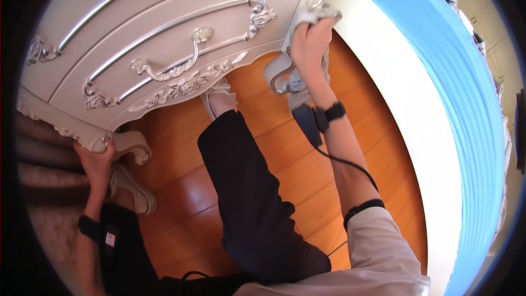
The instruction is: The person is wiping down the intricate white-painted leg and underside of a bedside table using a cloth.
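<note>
A cream chest of drawers (172, 37) with carved silver-toned trim stands before me. My right hand (311, 47) holds a crumpled grey cloth (296, 99) against its right corner post, just above the curved right foot (276, 75). Part of the cloth hangs down beside that foot. At the lower left, my left hand (96, 160) grips the bottom of the left corner post (88, 133), thumb in front, next to the curved left foot (137, 146). The fingers behind the post are partly hidden. An ornate drawer handle (176, 72) hangs on the lowest drawer front.
My shoes (133, 189) rest on the glossy wooden floor (185, 185), one partly under the chest. To the right curves a white panel (411, 102) with blue fabric (448, 90) above it. A black cable (349, 162) runs along my right forearm. Brown padded fabric (49, 197) lies at the left.
</note>
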Demonstrator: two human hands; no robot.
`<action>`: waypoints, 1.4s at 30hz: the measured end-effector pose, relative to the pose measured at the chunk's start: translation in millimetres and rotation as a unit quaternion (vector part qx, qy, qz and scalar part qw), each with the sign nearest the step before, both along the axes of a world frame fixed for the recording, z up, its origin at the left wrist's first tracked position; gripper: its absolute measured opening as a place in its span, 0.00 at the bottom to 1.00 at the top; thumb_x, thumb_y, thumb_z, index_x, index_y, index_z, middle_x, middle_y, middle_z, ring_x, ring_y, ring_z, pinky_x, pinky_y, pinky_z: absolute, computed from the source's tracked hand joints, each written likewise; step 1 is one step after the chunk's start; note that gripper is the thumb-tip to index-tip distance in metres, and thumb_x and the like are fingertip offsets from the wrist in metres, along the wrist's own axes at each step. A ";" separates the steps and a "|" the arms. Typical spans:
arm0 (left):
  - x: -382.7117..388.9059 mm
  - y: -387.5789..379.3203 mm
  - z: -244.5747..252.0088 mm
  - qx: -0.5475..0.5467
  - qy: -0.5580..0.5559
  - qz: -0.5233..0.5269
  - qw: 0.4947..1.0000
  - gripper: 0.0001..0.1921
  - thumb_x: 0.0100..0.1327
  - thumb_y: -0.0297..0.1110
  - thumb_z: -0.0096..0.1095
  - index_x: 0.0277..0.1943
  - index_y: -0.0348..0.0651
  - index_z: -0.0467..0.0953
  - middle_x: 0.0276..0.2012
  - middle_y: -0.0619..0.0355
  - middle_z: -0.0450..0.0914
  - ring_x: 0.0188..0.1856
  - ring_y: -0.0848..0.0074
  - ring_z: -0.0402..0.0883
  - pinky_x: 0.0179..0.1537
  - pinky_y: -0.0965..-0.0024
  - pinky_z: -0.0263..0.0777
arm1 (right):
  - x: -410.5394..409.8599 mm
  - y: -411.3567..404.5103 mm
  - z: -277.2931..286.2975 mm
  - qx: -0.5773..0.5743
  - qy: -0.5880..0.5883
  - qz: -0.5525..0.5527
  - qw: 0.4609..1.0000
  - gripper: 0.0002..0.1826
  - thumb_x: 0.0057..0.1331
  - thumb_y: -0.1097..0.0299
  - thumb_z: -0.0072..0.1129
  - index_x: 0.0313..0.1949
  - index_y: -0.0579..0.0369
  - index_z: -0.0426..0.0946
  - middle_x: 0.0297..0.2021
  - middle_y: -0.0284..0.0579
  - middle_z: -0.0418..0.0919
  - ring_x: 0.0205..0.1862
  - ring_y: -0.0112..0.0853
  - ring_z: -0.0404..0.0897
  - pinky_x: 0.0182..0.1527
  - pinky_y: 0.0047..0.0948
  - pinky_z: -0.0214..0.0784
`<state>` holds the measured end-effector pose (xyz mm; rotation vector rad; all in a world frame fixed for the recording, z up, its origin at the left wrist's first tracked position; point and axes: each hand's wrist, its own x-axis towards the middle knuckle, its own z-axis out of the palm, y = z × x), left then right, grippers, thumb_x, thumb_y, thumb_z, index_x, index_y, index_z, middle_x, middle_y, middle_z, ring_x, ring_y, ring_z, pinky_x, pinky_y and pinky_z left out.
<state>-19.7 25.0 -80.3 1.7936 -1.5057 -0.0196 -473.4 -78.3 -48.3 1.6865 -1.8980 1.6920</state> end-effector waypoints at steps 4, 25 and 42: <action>-2.2 -3.6 -3.0 -0.022 0.008 -0.019 1.000 0.33 0.41 0.32 0.66 0.47 0.29 0.55 0.41 0.44 0.66 0.43 0.65 0.68 0.46 0.69 0.60 | 11.3 -20.0 -18.2 -0.132 0.103 -0.097 0.981 0.28 0.53 0.68 0.45 0.48 0.75 0.50 0.46 0.66 0.57 0.53 0.52 0.52 0.56 0.50 0.32; 4.8 6.1 12.1 -0.078 -0.028 -0.022 0.996 0.28 0.35 0.36 0.68 0.35 0.30 0.59 0.31 0.42 0.67 0.36 0.54 0.69 0.38 0.63 0.63 | -35.8 86.9 46.0 0.058 -0.188 0.135 0.971 0.14 0.59 0.65 0.46 0.44 0.56 0.66 0.38 0.42 0.67 0.41 0.29 0.66 0.45 0.25 0.58; 3.2 1.3 6.9 -0.099 -0.011 -0.050 0.994 0.28 0.34 0.34 0.69 0.34 0.30 0.59 0.30 0.42 0.68 0.33 0.55 0.70 0.36 0.63 0.65 | 125.0 8.7 41.0 -0.238 0.393 0.167 0.873 0.29 0.40 0.53 0.60 0.43 0.49 0.68 0.45 0.45 0.65 0.54 0.44 0.54 0.52 0.49 0.32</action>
